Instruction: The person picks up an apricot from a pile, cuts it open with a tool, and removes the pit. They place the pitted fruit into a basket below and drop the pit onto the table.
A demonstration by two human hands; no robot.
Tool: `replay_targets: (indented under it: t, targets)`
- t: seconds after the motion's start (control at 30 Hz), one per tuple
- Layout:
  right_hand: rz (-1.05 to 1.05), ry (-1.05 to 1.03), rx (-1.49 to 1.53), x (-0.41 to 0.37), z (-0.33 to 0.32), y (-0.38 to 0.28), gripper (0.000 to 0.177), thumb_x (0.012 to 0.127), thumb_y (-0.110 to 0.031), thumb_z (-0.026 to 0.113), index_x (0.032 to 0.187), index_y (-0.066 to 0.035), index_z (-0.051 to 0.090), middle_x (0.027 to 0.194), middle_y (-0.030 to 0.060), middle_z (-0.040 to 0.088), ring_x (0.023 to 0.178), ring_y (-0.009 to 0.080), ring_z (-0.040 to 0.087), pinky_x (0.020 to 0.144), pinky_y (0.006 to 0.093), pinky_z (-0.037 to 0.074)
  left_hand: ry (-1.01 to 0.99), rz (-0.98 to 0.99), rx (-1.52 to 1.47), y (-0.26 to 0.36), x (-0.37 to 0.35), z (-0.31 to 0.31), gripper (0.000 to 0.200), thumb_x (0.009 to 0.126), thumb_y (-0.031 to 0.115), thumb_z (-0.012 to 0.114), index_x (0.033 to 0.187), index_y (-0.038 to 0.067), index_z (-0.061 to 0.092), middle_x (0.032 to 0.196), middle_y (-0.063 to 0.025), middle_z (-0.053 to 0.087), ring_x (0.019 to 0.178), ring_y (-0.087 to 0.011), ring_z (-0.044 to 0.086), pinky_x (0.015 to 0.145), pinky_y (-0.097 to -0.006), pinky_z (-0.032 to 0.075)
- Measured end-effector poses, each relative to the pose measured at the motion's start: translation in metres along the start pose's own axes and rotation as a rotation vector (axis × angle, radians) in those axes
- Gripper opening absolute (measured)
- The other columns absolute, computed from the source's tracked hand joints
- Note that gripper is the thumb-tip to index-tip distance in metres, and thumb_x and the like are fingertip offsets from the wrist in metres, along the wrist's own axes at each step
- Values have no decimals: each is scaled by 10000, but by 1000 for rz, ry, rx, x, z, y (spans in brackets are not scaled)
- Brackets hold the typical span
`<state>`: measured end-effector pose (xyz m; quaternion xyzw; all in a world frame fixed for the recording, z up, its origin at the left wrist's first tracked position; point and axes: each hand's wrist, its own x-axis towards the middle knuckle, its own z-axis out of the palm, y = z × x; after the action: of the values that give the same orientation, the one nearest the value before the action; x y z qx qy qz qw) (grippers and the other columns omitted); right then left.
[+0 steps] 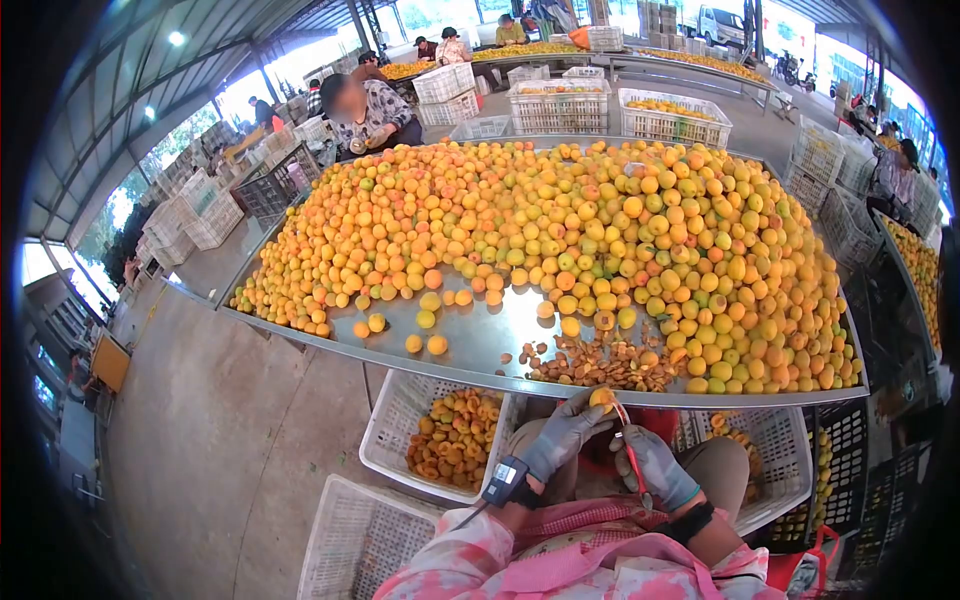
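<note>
My left hand [568, 437], in a grey glove, pinches a yellow-orange apricot [602, 397] just below the near rim of a metal table [465, 337]. My right hand [655, 467], also gloved, is closed around a red-handled tool [633, 462] that looks like pliers or shears. The tool's upper end meets the apricot's right side; the glove hides part of it. Right above my hands, brown apricot pits [610, 363] lie heaped on the table edge. A large mound of whole apricots [560, 225] covers most of the tabletop.
Below the table, a white crate [375, 455] at left holds opened apricots [455, 435]; another crate [790, 455] stands at right. A third white crate [350, 540] is at lower left. Across the table sits a person [385, 110]. Stacked crates [560, 105] stand behind the table.
</note>
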<state>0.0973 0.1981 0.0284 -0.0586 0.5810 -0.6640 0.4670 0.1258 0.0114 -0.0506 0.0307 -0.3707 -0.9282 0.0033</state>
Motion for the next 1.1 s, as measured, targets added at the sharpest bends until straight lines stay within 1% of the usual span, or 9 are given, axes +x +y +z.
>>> replay_targets:
  t: [0.17, 0.27, 0.33, 0.47, 0.57, 0.63, 0.87, 0.93, 1.1]
  targets:
    - [-2, -1, -25, 1, 0, 5, 392, 991, -452, 401, 958, -88, 545, 597, 22, 531, 426, 115, 473, 380, 239, 370, 61, 4, -24, 3, -2, 10, 445, 948, 83, 552, 1357, 0, 394, 1275, -149, 514, 1143, -268, 560, 987, -391, 482]
    - [5, -16, -7, -1, 1, 4, 407, 995, -457, 382, 971, -86, 545, 603, 20, 531, 421, 113, 464, 377, 240, 369, 87, 41, 39, 7, -5, 17, 452, 948, 83, 554, 1363, 7, 391, 1236, -141, 541, 1115, -245, 579, 968, -366, 492]
    - [-6, -24, 3, 1, 5, 8, 411, 997, -455, 377, 975, -82, 547, 603, 18, 528, 420, 112, 458, 378, 240, 369, 96, 34, 209, 10, -7, 20, 468, 949, 85, 554, 1378, 13, 381, 1189, -125, 572, 1081, -224, 596, 952, -343, 497]
    - [-29, -23, 10, -3, 13, 2, 411, 1000, -443, 382, 988, -71, 554, 602, 16, 523, 415, 109, 444, 377, 241, 365, 100, 41, 101, 5, -6, 16, 471, 949, 87, 556, 1382, 15, 384, 1157, -113, 592, 1065, -214, 603, 937, -327, 501]
    - [27, -28, 49, -2, 11, 2, 422, 999, -446, 385, 996, -62, 560, 601, 18, 522, 410, 112, 441, 374, 241, 360, 141, 2, 59, 9, -7, 16, 474, 932, 58, 578, 1372, 31, 404, 1191, -107, 576, 1051, -198, 601, 919, -323, 517]
    - [20, -35, 50, -1, 8, 3, 432, 998, -452, 381, 999, -59, 561, 601, 22, 521, 407, 115, 439, 373, 240, 357, 57, -19, -9, 13, -10, 15, 493, 940, 72, 567, 1395, 38, 382, 1217, -113, 567, 1081, -220, 595, 948, -340, 501]
    - [112, -97, 140, 2, -2, 4, 454, 1006, -457, 342, 998, -63, 569, 590, 35, 493, 393, 123, 413, 358, 239, 335, 11, -25, -47, 6, -7, -3, 491, 960, 109, 537, 1412, 28, 362, 1311, -121, 514, 1165, -259, 553, 1003, -388, 463]
    - [128, -115, 194, 4, -7, 6, 449, 1008, -451, 338, 996, -67, 571, 586, 32, 485, 389, 122, 402, 355, 240, 331, -50, -39, -84, 12, -9, 1, 488, 960, 118, 539, 1409, 28, 369, 1327, -119, 500, 1189, -255, 533, 1018, -400, 449]
    - [131, -180, 294, 2, -9, 8, 434, 1012, -443, 333, 995, -82, 574, 579, 29, 468, 381, 116, 376, 352, 239, 321, -6, -19, -13, 12, -10, -1, 497, 952, 108, 545, 1406, 12, 371, 1327, -129, 505, 1197, -256, 524, 1039, -403, 422]
